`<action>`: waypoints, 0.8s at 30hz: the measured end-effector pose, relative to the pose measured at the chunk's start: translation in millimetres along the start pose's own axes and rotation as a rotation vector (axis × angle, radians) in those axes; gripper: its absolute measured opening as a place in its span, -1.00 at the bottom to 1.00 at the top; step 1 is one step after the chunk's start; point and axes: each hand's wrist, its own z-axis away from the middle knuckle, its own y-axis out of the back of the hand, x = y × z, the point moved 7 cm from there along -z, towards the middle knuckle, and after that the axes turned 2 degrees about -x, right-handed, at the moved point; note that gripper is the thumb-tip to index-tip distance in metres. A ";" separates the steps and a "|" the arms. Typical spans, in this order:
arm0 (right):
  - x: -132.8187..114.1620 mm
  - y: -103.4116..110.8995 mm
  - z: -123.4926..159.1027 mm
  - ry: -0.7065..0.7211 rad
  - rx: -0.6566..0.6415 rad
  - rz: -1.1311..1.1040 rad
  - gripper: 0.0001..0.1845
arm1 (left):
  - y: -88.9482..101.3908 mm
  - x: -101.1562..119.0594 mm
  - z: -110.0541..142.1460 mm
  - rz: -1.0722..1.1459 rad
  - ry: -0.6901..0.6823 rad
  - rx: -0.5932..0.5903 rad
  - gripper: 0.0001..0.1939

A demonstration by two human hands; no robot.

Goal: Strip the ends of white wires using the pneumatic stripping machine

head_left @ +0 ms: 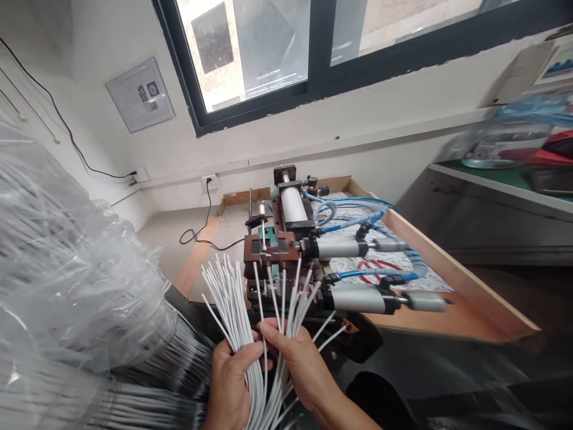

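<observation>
My left hand (235, 376) is closed around a thick bundle of white cables (235, 310), its thumb across them. My right hand (298, 358) grips a looser, fanned-out bunch of white cables (293, 304), some with reddish tips. Between the two hands a single cable (260, 292) stands apart, with the right fingertips at it. Just beyond the cable ends is a pneumatic machine (273, 248) with silver cylinders (358, 298) and a brown block. Further down, the cables run out of view below the hands.
Large plastic-wrapped cable bundles (89, 286) fill the left side. The machine sits in a wooden-edged tray (456, 280) with blue air hoses (380, 221). A green-topped shelf (501, 179) at right holds a blurred plastic bottle. A black power cord (208, 221) hangs from the wall socket.
</observation>
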 end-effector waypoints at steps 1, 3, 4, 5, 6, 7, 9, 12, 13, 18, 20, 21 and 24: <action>-0.4 4.4 1.1 0.023 0.046 0.002 -0.73 | 1.6 -0.1 -0.4 0.004 0.001 0.019 -0.91; -2.5 13.5 2.9 0.070 0.129 0.019 -0.74 | 4.7 -0.2 -0.8 0.007 0.008 0.064 -0.87; -4.2 17.6 3.3 0.092 0.165 0.033 -0.75 | 5.5 0.0 -0.9 0.007 0.011 0.082 -0.86; -5.9 20.6 3.1 0.108 0.191 0.044 -0.76 | 5.9 0.5 -0.8 0.006 0.013 0.096 -0.84; -7.5 22.6 2.3 0.117 0.207 0.049 -0.77 | 5.9 1.3 -0.8 0.004 0.013 0.106 -0.83; -8.8 23.4 1.1 0.121 0.214 0.044 -0.77 | 5.4 2.3 -0.8 0.001 0.010 0.109 -0.83; -9.9 23.0 -1.8 0.103 0.220 0.001 -0.78 | 3.7 4.5 -1.0 -0.003 0.002 0.104 -0.84; -9.9 18.7 -4.9 0.056 0.213 -0.066 -0.79 | 1.6 5.4 -1.8 -0.002 0.003 0.086 -0.83; -9.7 14.5 -6.0 0.038 0.171 -0.080 -0.78 | 1.0 5.0 -2.1 -0.003 0.007 0.079 -0.83; -5.7 -5.0 -6.5 -0.069 -0.042 -0.057 -0.72 | -4.9 6.7 -1.6 -0.020 -0.022 -0.004 -0.86; -7.0 -1.9 -5.0 -0.029 0.002 -0.059 -0.73 | -4.5 7.3 -1.4 -0.021 -0.032 -0.011 -0.88; -7.2 -0.3 -3.8 -0.008 0.016 -0.070 -0.73 | -3.0 6.8 -1.5 -0.019 -0.026 0.001 -0.88; -6.2 6.5 0.3 0.035 0.057 -0.056 -0.74 | 3.7 4.7 -2.8 -0.010 -0.007 0.058 -0.87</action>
